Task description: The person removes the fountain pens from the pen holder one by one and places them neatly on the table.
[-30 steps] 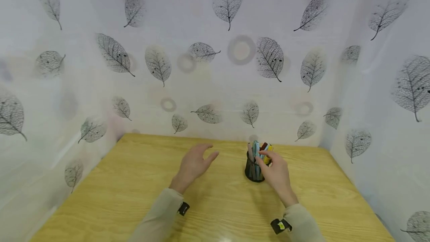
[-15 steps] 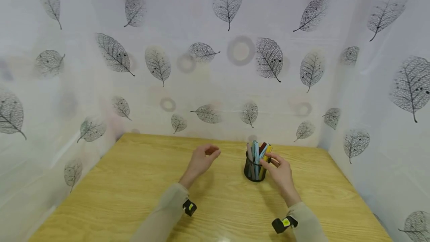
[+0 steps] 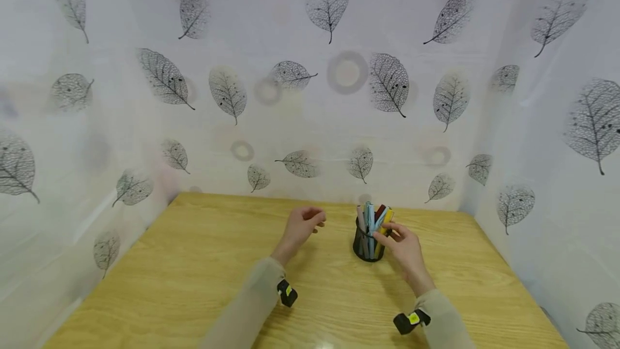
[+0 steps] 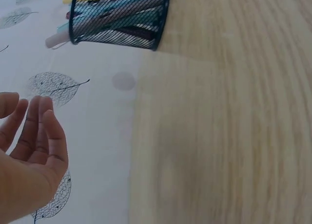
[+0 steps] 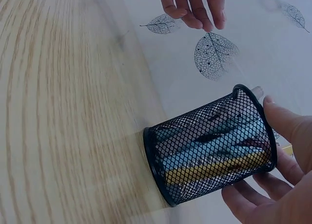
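A black mesh pen holder (image 3: pixel 370 244) stands upright on the table, filled with several markers (image 3: pixel 371 217) in grey, light blue, dark red and yellow. My right hand (image 3: pixel 408 249) is at its right side. Thumb and fingers curve about the holder's upper rim, the thumb at the rim in the right wrist view, where the pen holder (image 5: pixel 212 148) shows close up. To the left, my left hand (image 3: pixel 301 228) hovers over the table, apart from the holder. Its fingers are loosely bent and hold nothing; the left wrist view shows the same hand (image 4: pixel 36 156).
The wooden table (image 3: pixel 194 273) reaches back to a white curtain (image 3: pixel 300 128) printed with leaves, which also hangs at both sides. A small black wrist camera (image 3: pixel 287 292) sits on the left wrist, another wrist camera (image 3: pixel 410 321) on the right.
My left hand has moved to the right, its fingers bending in more. My right hand has shifted slightly right and down, settling round the holder's rim. The pen holder stays put.
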Action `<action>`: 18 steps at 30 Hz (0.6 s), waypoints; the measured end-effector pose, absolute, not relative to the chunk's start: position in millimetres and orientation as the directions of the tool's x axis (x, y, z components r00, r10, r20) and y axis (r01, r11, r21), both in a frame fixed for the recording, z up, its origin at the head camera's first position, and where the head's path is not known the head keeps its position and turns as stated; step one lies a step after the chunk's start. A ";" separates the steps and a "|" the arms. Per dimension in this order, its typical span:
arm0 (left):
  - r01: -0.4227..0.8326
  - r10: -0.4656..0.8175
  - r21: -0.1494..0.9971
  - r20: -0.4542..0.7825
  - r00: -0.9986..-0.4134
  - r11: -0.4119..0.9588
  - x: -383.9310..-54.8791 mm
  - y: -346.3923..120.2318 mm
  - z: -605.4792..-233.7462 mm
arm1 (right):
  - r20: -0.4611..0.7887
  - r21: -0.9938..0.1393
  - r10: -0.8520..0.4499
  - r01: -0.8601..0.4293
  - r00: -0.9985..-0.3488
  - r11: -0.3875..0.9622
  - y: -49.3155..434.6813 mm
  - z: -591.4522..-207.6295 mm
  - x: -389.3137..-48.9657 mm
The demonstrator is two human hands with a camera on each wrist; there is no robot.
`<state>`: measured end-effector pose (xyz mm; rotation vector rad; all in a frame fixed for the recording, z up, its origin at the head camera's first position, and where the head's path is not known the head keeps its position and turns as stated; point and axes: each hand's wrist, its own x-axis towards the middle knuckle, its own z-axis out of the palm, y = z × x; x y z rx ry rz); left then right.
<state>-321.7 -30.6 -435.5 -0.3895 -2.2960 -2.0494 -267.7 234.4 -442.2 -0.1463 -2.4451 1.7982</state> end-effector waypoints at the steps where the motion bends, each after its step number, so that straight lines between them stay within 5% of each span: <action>1: 0.212 0.161 0.973 0.195 -0.967 0.089 -322.2 -27.9 -436.5 | 0.029 -0.954 0.138 0.013 -0.990 0.299 235.0 -442.8 -268.1; 18: 0.169 0.151 0.985 0.170 -0.974 -0.017 -331.8 4.7 -449.0 | 0.069 -0.948 0.189 -0.005 -0.980 0.318 233.9 -444.7 -266.4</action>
